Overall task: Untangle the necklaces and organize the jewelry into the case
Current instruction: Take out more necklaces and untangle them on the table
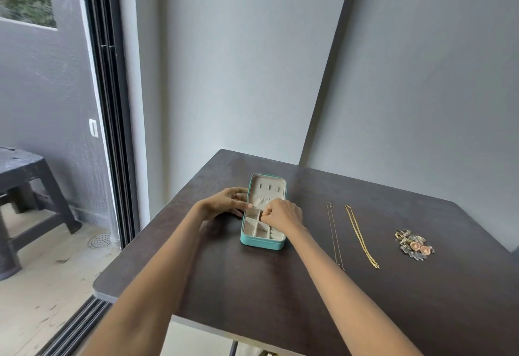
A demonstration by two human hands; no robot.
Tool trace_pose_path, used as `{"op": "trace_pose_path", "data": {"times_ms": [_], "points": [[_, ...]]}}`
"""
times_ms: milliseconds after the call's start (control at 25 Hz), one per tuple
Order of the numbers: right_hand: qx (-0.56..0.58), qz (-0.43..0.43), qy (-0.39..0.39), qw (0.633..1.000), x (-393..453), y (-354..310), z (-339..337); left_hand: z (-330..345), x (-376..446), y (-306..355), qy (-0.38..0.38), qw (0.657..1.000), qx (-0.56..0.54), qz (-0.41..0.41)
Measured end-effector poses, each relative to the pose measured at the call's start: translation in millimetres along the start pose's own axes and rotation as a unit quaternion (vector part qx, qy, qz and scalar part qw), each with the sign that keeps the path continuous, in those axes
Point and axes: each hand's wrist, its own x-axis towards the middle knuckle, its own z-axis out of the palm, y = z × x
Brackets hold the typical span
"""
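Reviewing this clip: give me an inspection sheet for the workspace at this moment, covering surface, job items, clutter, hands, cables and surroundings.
Surface: dark table, set in a grey wall corner.
Job items: teal jewelry case lies open, compartments look empty; thin dark necklace and gold necklace lie straight, apart; earring pile at far right.
Clutter: nothing seen.
Hands: left hand holds the case's left edge; right hand curled over the case's hinge area, whether it pinches anything cannot be told.
Cables: nothing seen.
Surroundings: sliding door frame, dark stool and floor drain outside on the left.
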Motion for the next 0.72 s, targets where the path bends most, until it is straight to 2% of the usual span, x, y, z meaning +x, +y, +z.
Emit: {"op": "trace_pose_path", "data": {"times_ms": [120,200,320,400,440,520,600,720], "points": [[0.083,0.025,-0.014,0.996,-4,3,1,3,0,0,-0.014,0.999,0.041,-0.018],[0.226,0.060,-0.004,0.972,-7,8,-1,6,2,1,-0.018,0.997,0.071,-0.026],[0.443,0.098,0.043,0.890,-11,14,-5,10,-2,8,-0.027,0.994,0.103,-0.036],[0.539,0.105,0.046,0.835,-13,14,-12,13,-5,11,-0.032,0.992,0.114,-0.043],[0.561,0.101,0.038,0.821,-15,14,-16,14,-5,11,-0.032,0.992,0.116,-0.047],[0.563,0.086,0.004,0.822,-21,13,-19,15,-6,13,-0.033,0.990,0.123,-0.061],[0.523,0.076,-0.029,0.848,-27,10,-17,16,-7,15,-0.031,0.988,0.136,-0.072],[0.473,0.077,-0.012,0.878,-30,5,-13,17,-8,14,-0.020,0.986,0.144,-0.076]]}}
